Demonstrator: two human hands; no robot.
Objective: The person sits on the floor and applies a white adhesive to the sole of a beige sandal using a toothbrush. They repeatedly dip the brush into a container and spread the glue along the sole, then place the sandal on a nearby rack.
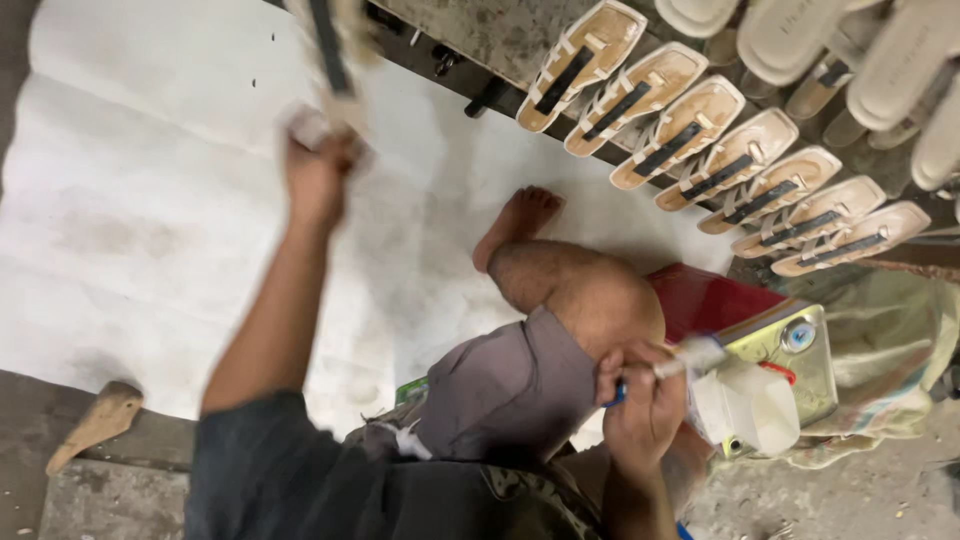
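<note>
Far left, I see a tan sole piece [95,425] lying on the dark ledge at the edge of the white floor sheet [150,200], well apart from both hands.

My left hand [318,170] is raised out over the white sheet, arm stretched forward. Fingers are closed tight around the lower end of a sandal sole [335,55] that stands up toward the top edge; it's tan with a dark strip down the middle, blurred. A pale bit shows at the fist, can't tell what it is.

Middle: my bent knee [590,300] and bare foot [520,220] rest on the sheet, grey shorts [505,385] below.

My right hand [640,400] sits just beside the knee, fingers curled around a brush with a blue handle [668,368]; its pale tip points right, toward a white plastic container [745,405]. That container sits on a shiny metal tin [790,345], touching it. A red thing [705,300] lies behind the tin, a pale green cloth [890,350] to the right.

Upper right: a row of sandal soles [690,125] leans side by side, each tan with a dark strip and pale straps. More pale soles [850,50] hang above them.
</note>
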